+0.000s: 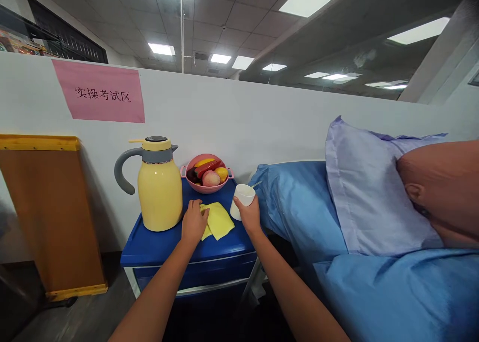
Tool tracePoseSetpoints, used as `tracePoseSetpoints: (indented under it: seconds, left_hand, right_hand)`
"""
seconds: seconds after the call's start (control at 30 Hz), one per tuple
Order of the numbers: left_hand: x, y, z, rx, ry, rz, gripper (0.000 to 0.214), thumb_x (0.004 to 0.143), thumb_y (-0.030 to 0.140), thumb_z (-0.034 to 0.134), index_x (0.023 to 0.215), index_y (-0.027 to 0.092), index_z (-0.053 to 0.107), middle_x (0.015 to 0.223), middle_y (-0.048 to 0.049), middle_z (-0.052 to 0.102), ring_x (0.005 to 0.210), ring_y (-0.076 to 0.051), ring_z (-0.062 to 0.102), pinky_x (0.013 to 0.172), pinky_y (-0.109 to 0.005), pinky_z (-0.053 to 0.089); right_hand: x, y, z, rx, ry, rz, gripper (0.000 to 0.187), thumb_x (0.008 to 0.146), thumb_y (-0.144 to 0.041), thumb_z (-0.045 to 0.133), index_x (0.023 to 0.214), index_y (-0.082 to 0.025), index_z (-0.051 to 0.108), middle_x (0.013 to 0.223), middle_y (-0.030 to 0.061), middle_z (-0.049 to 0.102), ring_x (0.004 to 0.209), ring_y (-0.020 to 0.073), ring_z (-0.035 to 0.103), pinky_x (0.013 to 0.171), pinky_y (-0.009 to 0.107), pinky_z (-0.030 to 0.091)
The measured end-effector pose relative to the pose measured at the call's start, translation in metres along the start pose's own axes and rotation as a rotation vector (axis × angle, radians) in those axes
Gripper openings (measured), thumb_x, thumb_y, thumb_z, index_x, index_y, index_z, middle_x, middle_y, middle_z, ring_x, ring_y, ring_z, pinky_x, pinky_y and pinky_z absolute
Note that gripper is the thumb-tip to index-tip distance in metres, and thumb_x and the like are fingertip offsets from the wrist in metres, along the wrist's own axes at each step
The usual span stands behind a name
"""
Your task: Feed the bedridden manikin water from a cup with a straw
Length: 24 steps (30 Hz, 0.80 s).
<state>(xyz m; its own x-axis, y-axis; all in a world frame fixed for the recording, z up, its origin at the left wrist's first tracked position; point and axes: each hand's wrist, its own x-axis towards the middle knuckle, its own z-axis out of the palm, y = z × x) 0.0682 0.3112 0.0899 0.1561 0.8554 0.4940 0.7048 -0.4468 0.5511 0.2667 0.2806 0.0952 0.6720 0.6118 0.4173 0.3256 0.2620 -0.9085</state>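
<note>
My right hand (250, 213) is wrapped round a white cup (245, 195), which tilts slightly over the right side of the blue bedside cabinet (168, 247). A thin pale stick (256, 184), perhaps a spoon handle, pokes out beyond the cup's rim. On the cabinet top lies a folded yellow cloth (220, 221). The fingers of my left hand (194, 221) are curled onto its left edge, thumb against it. Just left of that hand stands a large pale-yellow thermos jug (160, 195) with a grey handle.
A pink basin (198, 186) of fruit and vegetables sits at the cabinet's back, against the white wall (239, 127). To the right is a bed with blue bedding (299, 202), a lilac pillow (359, 192) and a manikin (441, 182). A brown board (48, 217) leans at the left.
</note>
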Motion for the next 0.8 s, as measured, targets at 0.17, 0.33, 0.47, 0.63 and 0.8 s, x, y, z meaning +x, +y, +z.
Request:
tracePoseSetpoints:
  seconds: [0.17, 0.33, 0.47, 0.63, 0.8]
  left_hand:
    - [-0.002, -0.001, -0.001, -0.160, 0.064, 0.073, 0.025, 0.091, 0.016, 0.045, 0.114, 0.020, 0.053, 0.114, -0.0095, 0.056, 0.108, -0.023, 0.061, 0.095, -0.038, 0.050]
    - [-0.001, -0.006, 0.000, -0.261, 0.079, 0.060, 0.034, 0.084, 0.004, 0.038, 0.110, 0.018, 0.055, 0.115, -0.0105, 0.056, 0.104, -0.021, 0.061, 0.097, -0.039, 0.049]
    - [0.000, -0.014, 0.003, -0.335, 0.043, -0.003, 0.048, 0.069, -0.005, 0.038, 0.107, 0.017, 0.057, 0.114, -0.0109, 0.058, 0.101, -0.020, 0.063, 0.095, -0.038, 0.050]
    - [0.003, -0.022, 0.005, -0.459, -0.058, -0.074, 0.053, 0.060, -0.005, 0.040, 0.102, 0.017, 0.062, 0.102, -0.0072, 0.068, 0.095, -0.019, 0.066, 0.084, -0.033, 0.054]
    - [0.004, -0.025, 0.005, -0.511, -0.099, -0.081, 0.052, 0.061, -0.002, 0.042, 0.102, 0.019, 0.065, 0.107, -0.0055, 0.070, 0.101, -0.019, 0.065, 0.091, -0.033, 0.051]
  right_hand:
    - [-0.003, -0.005, -0.001, -0.011, -0.020, -0.006, 0.059, 0.062, -0.050, 0.081, 0.106, -0.021, 0.054, 0.107, 0.0103, 0.070, 0.099, 0.0298, 0.065, 0.087, 0.043, 0.052]
    - [-0.004, -0.008, -0.001, -0.010, -0.043, -0.019, 0.062, 0.063, -0.049, 0.081, 0.110, -0.020, 0.053, 0.110, 0.0122, 0.069, 0.103, 0.0303, 0.065, 0.089, 0.043, 0.051]
    - [-0.004, -0.006, -0.001, -0.021, -0.060, -0.032, 0.065, 0.063, -0.050, 0.081, 0.113, -0.019, 0.053, 0.113, 0.0130, 0.068, 0.103, 0.0309, 0.064, 0.089, 0.044, 0.051]
    - [-0.003, -0.002, 0.000, -0.020, -0.077, -0.045, 0.065, 0.061, -0.048, 0.083, 0.111, -0.017, 0.055, 0.111, 0.0141, 0.068, 0.104, 0.0314, 0.064, 0.090, 0.044, 0.051]
    - [-0.003, -0.001, 0.001, -0.010, -0.079, -0.042, 0.067, 0.061, -0.049, 0.083, 0.112, -0.019, 0.054, 0.115, 0.0138, 0.068, 0.105, 0.0307, 0.064, 0.091, 0.044, 0.051]
